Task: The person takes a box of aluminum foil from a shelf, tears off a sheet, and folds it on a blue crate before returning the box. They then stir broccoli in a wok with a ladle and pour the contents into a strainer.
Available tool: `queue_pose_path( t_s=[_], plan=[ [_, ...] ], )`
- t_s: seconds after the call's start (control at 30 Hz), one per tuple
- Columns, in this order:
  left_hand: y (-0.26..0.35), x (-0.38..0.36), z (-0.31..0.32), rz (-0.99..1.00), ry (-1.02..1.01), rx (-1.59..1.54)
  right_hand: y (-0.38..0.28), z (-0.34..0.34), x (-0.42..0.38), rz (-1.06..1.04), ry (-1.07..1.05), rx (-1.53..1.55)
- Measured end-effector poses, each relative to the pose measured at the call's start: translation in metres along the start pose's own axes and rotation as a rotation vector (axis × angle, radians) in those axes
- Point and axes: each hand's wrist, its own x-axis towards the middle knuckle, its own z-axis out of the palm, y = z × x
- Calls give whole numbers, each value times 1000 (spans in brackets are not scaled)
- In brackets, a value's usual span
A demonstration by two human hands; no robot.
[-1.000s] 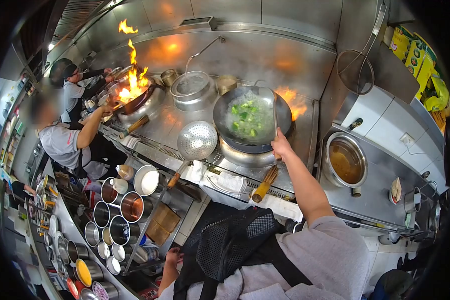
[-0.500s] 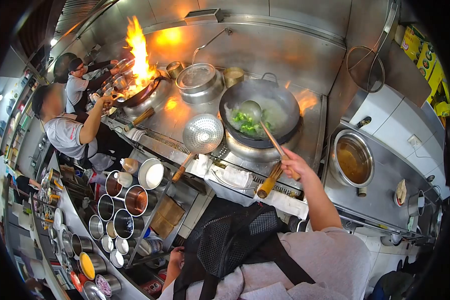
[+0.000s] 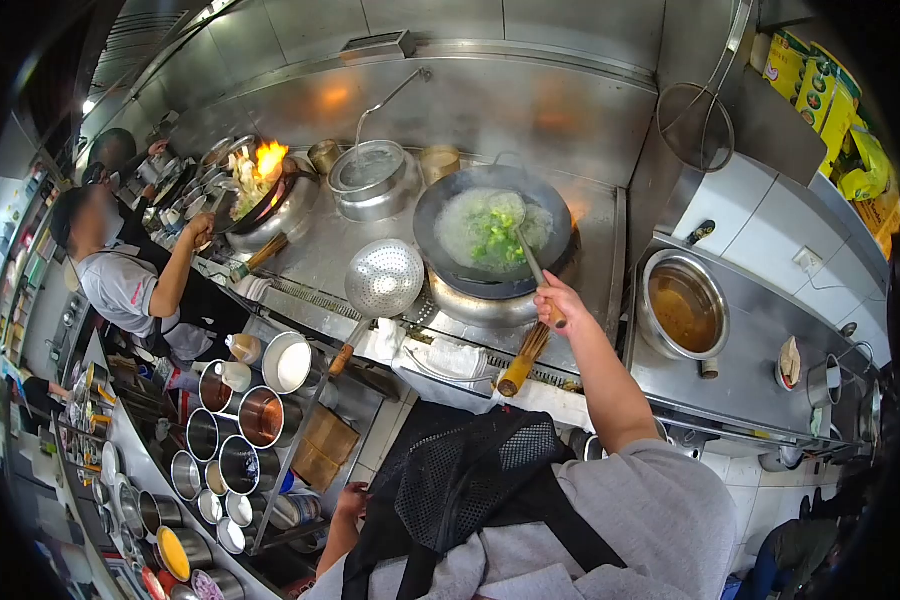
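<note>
One view, from the head camera, takes in a steel wok line at full heat. The cook's right hand (image 3: pixel 560 303) is closed around the wooden handle of a ladle (image 3: pixel 515 222), whose bowl now dips into the greens at the middle of the wok (image 3: pixel 495 232); half a second ago the bowl rode higher, toward the near-left of the pan, so the stirring stroke has carried on across the food. The broccoli (image 3: pixel 497 238) sits heaped in pale, steaming liquid in the wok on its burner ring. The flame that licked up behind the wok's right rim has shrunk to a faint glow, which suggests the pan has settled back on the fire between tosses. The left hand (image 3: pixel 350 500) hangs low beside the black apron, near the rack of seasoning tins (image 3: pixel 240 420); whether its fingers are spread or curled cannot be told.

A perforated skimmer (image 3: pixel 383 280) rests just left of the wok, and a bamboo brush (image 3: pixel 523 360) lies on the counter edge under the right wrist. A pot of brown sauce (image 3: pixel 682 305) sits to the right. At the far station a co-worker (image 3: pixel 130 285) tends a second wok (image 3: pixel 255 195), where the tall blaze of a moment ago has dropped to a small flame.
</note>
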Motion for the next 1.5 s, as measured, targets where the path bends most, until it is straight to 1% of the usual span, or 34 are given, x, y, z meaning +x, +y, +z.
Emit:
queue_pose_path(
  t_s=[0.03, 0.1, 0.13, 0.17, 0.23, 0.3, 0.37, 0.4, 0.43, 0.47, 0.5, 0.53, 0.57, 0.63, 0.67, 0.73, 0.77, 0.83, 0.9, 0.97, 1.0, 1.03, 1.1, 1.17, 1.23, 1.3, 1.33, 1.4, 1.43, 1.5],
  plan=[
    [4, 1, -1, 1, 2, -4, 2, -6, 1, 0, -4, -3],
    [6, 4, -11, -4, -9, -124, 14, -15, 10, -165, 105, -728],
    [-5, 12, -16, 25, -9, -147, 7, 0, -14, -158, 233, -984],
    [-12, 9, -20, 17, -9, -146, 0, 11, -38, -150, 232, -984],
    [-23, 5, -23, -28, 41, -294, -12, 21, -74, -135, 336, -1214],
    [-44, -8, -24, -21, 73, -258, -27, -14, -94, -237, 297, -1477],
    [-54, -36, -24, -87, 118, -182, -59, -10, -145, -246, 306, -1682],
    [-71, -36, -24, -114, 111, -186, -77, 4, -172, -187, 350, -1831],
    [-106, -27, -23, -134, 95, -214, -95, 16, -193, -124, 394, -1980],
    [-135, -18, -23, -154, 79, -241, -109, 23, -208, -92, 392, -2071],
    [-165, -7, -24, -169, 54, -268, -119, 24, -217, -61, 389, -2161],
    [-191, 3, -22, -169, 29, -300, -126, 10, -217, -80, 353, -2191],
    [-204, 8, -20, -150, -13, -343, -128, 17, -218, -78, 357, -2194],
    [-184, -1, -15, -97, -139, -484, -134, 35, -219, 32, 291, -2406],
    [-185, 1, -19, -77, -286, -631, -132, 29, -209, 8, 278, -2459],
    [-187, 22, -25, -153, -95, -304, -120, 26, -185, 13, 280, -2449],
    [-108, -16, -26, -212, -13, -148, -113, 28, -172, 15, 270, -2438],
    [-101, 13, -25, -235, 61, -390, -96, 37, -142, 163, 282, -2364],
    [-71, 23, -35, -172, 75, -462, -68, 28, -111, 64, 281, -2317],
    [-39, 14, -41, -135, 93, -474, -41, 39, -87, 117, 334, -2209],
    [-31, 9, -42, -96, 108, -478, -25, 35, -72, 84, 353, -2173],
    [-33, 8, -42, -97, 110, -488, -10, 33, -57, 52, 372, -2137],
    [-41, 6, -47, -80, 113, -427, 7, 34, -31, 61, 380, -2104],
    [-66, -1, -47, -77, 119, -412, 18, 38, -12, 70, 420, -1966],
    [-98, -2, -47, -143, 89, -369, 21, 38, 4, 92, 444, -1963],
    [-84, -51, -47, -189, 65, -183, 27, 40, 11, 24, 500, -1864],
    [-91, -60, -48, -199, 63, -173, 33, 32, 16, 29, 502, -1861],
    [-117, -70, -55, -221, 76, -293, 41, 18, 37, -186, 363, -1153],
    [-130, -73, -60, -237, 89, -350, 47, 30, 33, -184, 357, -1156],
    [-148, -77, -72, -265, 111, -426, 55, 59, 2, -302, 508, -917]
  ],
)
